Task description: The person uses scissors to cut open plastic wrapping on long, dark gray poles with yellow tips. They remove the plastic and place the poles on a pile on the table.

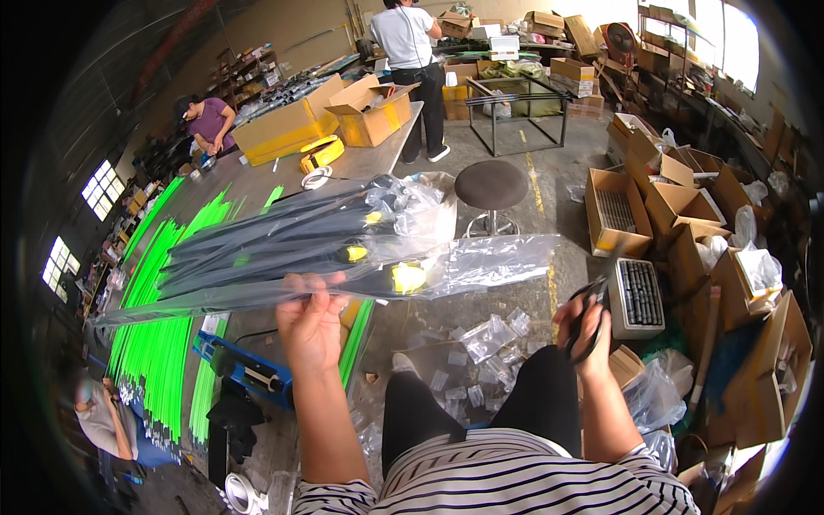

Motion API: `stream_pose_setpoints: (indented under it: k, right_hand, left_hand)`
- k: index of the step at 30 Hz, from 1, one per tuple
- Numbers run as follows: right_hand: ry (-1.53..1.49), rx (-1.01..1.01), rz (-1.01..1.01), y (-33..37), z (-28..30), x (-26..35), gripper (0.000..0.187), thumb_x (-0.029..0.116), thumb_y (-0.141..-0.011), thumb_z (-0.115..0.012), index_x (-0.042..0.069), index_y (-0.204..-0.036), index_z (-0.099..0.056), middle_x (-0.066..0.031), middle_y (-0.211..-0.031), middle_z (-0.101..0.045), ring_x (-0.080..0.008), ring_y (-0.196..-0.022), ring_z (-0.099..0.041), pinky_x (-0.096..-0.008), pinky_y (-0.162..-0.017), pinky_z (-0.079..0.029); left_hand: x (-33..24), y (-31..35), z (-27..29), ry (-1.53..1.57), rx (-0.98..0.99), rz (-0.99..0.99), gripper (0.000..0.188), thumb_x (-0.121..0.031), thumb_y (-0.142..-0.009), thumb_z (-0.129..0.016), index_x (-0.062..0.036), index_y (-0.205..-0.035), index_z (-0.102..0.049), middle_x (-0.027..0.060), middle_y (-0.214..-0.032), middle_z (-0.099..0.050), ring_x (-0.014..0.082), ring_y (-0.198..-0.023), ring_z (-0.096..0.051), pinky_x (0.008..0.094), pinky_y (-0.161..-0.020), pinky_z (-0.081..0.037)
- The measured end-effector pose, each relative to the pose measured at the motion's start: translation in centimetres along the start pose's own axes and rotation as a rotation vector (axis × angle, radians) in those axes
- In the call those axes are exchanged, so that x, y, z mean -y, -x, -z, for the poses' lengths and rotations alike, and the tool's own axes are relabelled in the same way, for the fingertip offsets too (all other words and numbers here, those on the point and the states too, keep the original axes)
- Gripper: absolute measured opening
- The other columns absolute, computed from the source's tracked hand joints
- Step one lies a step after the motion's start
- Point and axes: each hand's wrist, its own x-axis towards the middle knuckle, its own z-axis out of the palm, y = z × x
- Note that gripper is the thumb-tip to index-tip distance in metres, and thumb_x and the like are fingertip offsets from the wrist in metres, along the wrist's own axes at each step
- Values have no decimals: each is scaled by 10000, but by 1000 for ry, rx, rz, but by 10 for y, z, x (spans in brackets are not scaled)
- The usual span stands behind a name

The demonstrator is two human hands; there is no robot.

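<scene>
My left hand (311, 326) is closed, pinching a long clear plastic sleeve (489, 264) with a dark, slender item and a yellow piece inside. The sleeve stretches across in front of me, its crinkled end hanging out past the table to the right. My right hand (592, 339) grips black-handled scissors (594, 311), blades pointing up and apart from the sleeve. Behind the held sleeve lies a pile of similar bagged dark items (275, 240), some with yellow parts. Bright green rods (159, 352) are laid out on the table to the left.
A blue device (249, 371) sits at the table's near edge. Clear plastic scraps (489, 339) litter the floor by my legs. A round stool (491, 185) stands beyond. Open cartons (616, 202) and a crate of black cylinders (637, 330) line the right. Several people work nearby.
</scene>
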Motion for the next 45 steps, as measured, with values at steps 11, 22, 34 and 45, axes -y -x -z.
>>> stream_pose_setpoints:
  k: [11,22,34,45]
  right_hand:
    - [360,579,-186,39,-67,-14,794,717,-685,-377,6,-1030,-449,-73,-816,-495,-164,-764,-492,-298,-703,-412]
    - [468,498,150,17,-93,13,721,698,-737,-265,9,-828,-458,-112,-674,-430,-263,-628,-451,-347,-572,-374]
    - [507,416,280,16,-96,20,653,632,-787,-258,18,-633,-420,-109,-591,-396,-267,-543,-419,-353,-524,-352]
    - [526,356,334,22,-92,10,585,555,-816,-334,21,-599,-433,-94,-528,-401,-256,-472,-423,-340,-449,-340]
  left_hand:
    - [3,6,-1,6,0,-65,258,15,-792,-503,-73,-1035,-502,44,-935,-549,226,-968,-527,390,-790,-463]
    - [1,13,-2,34,23,-65,280,15,-785,-512,-36,-1060,-488,62,-948,-557,234,-975,-529,351,-737,-491]
    - [-2,17,-9,36,21,-76,248,25,-782,-516,-46,-1017,-481,56,-899,-538,232,-958,-536,339,-728,-497]
    - [-4,20,-13,30,-4,-64,223,24,-773,-530,-46,-974,-462,49,-872,-509,225,-953,-533,313,-717,-492]
